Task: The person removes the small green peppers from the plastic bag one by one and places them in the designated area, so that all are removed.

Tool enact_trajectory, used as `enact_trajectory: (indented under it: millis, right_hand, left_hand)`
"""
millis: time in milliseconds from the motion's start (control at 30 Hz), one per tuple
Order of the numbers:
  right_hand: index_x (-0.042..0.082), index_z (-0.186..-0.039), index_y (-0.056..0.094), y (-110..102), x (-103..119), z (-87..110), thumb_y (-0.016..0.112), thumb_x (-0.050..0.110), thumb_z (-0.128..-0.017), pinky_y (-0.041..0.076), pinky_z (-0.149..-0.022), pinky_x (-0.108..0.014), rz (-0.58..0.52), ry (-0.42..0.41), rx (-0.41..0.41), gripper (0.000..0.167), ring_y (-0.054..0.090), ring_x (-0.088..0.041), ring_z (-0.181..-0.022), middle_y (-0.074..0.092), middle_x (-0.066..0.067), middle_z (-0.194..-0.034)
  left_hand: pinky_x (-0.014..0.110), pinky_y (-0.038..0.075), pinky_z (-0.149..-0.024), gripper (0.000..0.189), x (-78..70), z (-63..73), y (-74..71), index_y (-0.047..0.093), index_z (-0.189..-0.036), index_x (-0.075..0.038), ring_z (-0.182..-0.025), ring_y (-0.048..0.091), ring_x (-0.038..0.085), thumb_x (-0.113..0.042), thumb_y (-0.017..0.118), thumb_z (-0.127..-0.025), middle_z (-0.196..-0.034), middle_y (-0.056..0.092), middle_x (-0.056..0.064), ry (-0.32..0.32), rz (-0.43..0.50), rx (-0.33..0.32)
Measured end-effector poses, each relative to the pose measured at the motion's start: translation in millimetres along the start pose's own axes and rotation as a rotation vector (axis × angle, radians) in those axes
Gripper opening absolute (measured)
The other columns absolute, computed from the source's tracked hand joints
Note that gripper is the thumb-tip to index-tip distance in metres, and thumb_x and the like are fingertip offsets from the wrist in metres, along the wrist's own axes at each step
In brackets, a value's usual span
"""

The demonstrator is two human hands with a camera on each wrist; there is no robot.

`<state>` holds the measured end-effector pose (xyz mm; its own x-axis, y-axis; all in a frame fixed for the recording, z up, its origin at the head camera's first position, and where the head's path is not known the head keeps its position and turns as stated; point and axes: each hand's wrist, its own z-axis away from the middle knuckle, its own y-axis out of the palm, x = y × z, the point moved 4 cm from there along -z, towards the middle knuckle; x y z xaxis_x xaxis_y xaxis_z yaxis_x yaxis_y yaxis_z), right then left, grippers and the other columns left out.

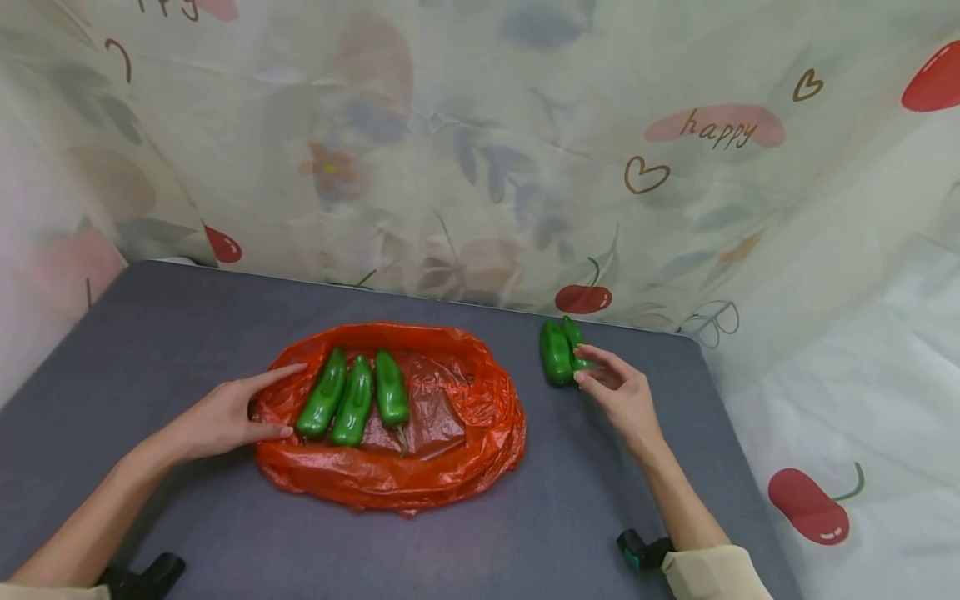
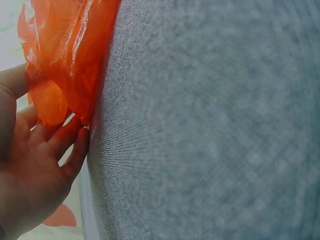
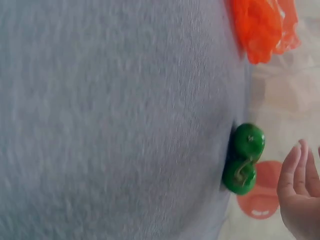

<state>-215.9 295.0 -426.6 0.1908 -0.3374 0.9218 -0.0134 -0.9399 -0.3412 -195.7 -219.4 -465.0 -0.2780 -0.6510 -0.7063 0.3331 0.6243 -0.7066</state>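
An orange-red plastic bag [image 1: 442, 492] lies spread on the table with its mouth rolled wide. Inside it, toward the left, are three green peppers [image 1: 354, 402]. My left hand [image 1: 213, 417] holds the bag's left edge, thumb and index finger spread over the rim. In the left wrist view its other fingers lie along the outside of the bag [image 2: 70, 55]. To the right of the bag, two more green peppers [image 1: 556, 353] stand close together. My right hand [image 1: 618, 396] is beside the right-hand one, thumb and fingers parted; the right wrist view shows a gap between the fingertips and these peppers [image 3: 249, 142].
The grey table [image 1: 480, 554] ends at a back edge just behind the two peppers. A patterned curtain [image 1: 487, 150] with cherries and hearts hangs behind and along the sides. Dark wrist-worn devices [image 1: 643, 550] sit at both wrists.
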Motion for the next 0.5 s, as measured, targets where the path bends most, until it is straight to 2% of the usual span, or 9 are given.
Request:
enact_trajectory:
  millis: [267, 500]
  right_hand:
    - [0.001, -0.132, 0.062, 20.4, 9.7, 6.7, 0.071, 0.007, -0.092, 0.053, -0.083, -0.026, -0.100, -0.001, 0.027, 0.041, 0.065, -0.021, -0.099, 0.058, -0.027, -0.130]
    - [-0.002, -0.134, 0.058, 40.9, 22.0, 12.3, 0.071, 0.006, -0.092, 0.054, -0.083, -0.028, -0.155, -0.035, 0.061, 0.045, 0.065, -0.020, -0.098, 0.064, -0.016, -0.127]
  left_hand:
    - [0.059, 0.045, -0.093, 0.086, 0.4, 0.4, 0.9, 0.040, -0.152, -0.010, -0.118, 0.054, 0.040, -0.037, 0.082, -0.082, -0.136, 0.052, 0.028, 0.005, -0.003, -0.006]
    - [0.059, 0.045, -0.094, 0.086, -0.1, 0.3, 0.8, 0.040, -0.152, -0.010, -0.121, 0.053, 0.041, -0.037, 0.082, -0.082, -0.138, 0.052, 0.028, 0.007, 0.002, -0.007]
